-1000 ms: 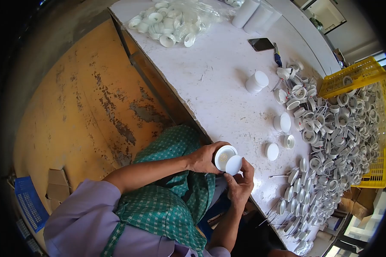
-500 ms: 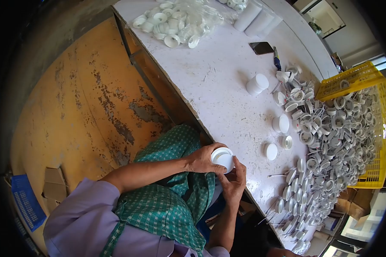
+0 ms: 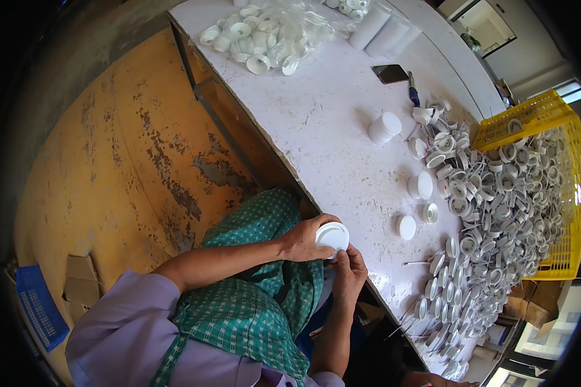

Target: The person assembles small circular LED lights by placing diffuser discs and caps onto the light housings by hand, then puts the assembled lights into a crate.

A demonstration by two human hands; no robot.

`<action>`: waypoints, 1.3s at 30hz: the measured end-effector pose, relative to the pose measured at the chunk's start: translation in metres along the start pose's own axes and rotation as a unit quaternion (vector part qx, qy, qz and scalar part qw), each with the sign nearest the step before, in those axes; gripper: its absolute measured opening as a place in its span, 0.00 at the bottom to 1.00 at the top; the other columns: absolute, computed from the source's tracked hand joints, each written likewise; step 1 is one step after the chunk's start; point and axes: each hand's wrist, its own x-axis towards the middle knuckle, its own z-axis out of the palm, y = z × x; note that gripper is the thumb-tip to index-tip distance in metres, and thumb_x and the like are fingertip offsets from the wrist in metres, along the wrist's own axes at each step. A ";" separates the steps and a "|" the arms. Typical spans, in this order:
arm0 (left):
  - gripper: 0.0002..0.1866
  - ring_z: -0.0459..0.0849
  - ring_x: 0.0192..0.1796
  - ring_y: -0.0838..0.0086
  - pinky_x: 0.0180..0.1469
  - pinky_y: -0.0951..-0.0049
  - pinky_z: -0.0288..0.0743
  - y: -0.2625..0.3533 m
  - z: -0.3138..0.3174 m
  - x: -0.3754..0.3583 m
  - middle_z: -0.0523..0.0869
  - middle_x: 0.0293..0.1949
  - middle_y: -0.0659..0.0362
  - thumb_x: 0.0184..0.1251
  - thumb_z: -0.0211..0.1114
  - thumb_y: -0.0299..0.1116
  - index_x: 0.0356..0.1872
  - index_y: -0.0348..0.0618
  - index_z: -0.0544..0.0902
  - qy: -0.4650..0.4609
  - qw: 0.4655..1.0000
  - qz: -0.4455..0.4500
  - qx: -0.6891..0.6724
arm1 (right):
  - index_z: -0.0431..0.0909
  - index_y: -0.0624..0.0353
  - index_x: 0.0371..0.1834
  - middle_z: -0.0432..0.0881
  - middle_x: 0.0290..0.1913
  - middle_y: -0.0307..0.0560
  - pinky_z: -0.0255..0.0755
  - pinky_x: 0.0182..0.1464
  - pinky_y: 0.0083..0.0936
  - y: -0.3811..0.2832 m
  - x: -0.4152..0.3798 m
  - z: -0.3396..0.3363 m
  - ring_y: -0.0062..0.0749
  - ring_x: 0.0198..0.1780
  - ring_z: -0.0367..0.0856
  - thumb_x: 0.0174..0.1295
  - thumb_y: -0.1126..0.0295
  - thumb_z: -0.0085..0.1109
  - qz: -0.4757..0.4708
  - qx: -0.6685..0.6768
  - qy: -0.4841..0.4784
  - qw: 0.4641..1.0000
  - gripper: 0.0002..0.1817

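Note:
My left hand (image 3: 301, 240) grips a white round light housing (image 3: 332, 237) by its side, thumb at the near rim, just off the table edge above my lap. Its round face points up, with a flat disc lying inside the rim. My right hand (image 3: 350, 267) has its thumb and fingers closed on the lower right rim of the same housing. On the table close by are a white round cap (image 3: 406, 227), a small open ring-shaped piece (image 3: 430, 213) and a white cylinder (image 3: 420, 185). A further white cylinder (image 3: 385, 128) stands beyond them.
A large heap of white ring fittings with wires (image 3: 490, 213) spreads along the right, spilling from a yellow crate (image 3: 565, 258). A phone (image 3: 390, 73), a blue-handled tool (image 3: 413, 93) and bagged white cups (image 3: 258, 39) lie farther back. Another person's hand (image 3: 436, 380) shows at the bottom.
The disc sat tilted inside the housing's rim; now it lies level within it. My right fingers have drawn in from spread behind the housing to its lower right rim.

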 end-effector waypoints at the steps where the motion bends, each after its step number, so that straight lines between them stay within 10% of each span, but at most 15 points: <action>1: 0.29 0.79 0.52 0.64 0.54 0.63 0.74 0.000 0.000 0.000 0.79 0.48 0.51 0.53 0.69 0.35 0.56 0.39 0.69 -0.005 1.000 0.001 0.001 | 0.77 0.67 0.47 0.82 0.35 0.43 0.73 0.31 0.15 0.000 0.000 0.003 0.20 0.31 0.78 0.62 0.72 0.60 0.001 0.003 0.004 1.000 0.14; 39: 0.29 0.78 0.54 0.63 0.55 0.64 0.73 -0.003 -0.007 -0.005 0.78 0.51 0.50 0.57 0.65 0.32 0.59 0.39 0.66 -0.031 0.999 -0.004 0.011 | 0.75 0.61 0.35 0.80 0.27 0.42 0.74 0.25 0.15 0.009 -0.001 0.006 0.20 0.23 0.77 0.62 0.72 0.60 0.041 0.095 0.028 0.994 0.05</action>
